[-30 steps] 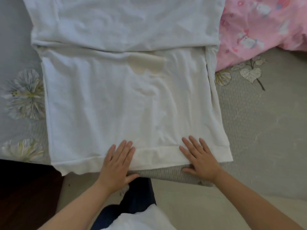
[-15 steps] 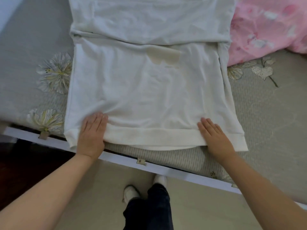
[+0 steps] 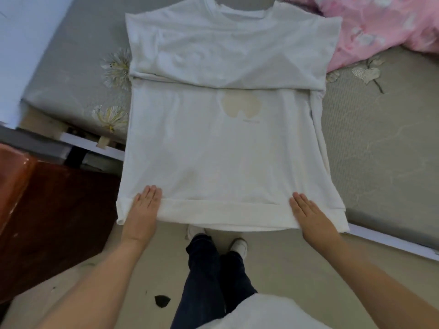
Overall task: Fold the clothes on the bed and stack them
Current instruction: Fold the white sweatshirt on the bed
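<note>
Both bare forearms reach forward, spread well apart. Left hand lies palm down, its straight fingers close together. Right hand likewise, flat, fingers extended. Legs stand between the arms.

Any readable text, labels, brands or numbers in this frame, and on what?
None can be read.
White shirt: a thin line of small print sits under the pale beige graphic, too small and blurred to read.
Pink quilt: only patterns, no lettering visible.
</note>
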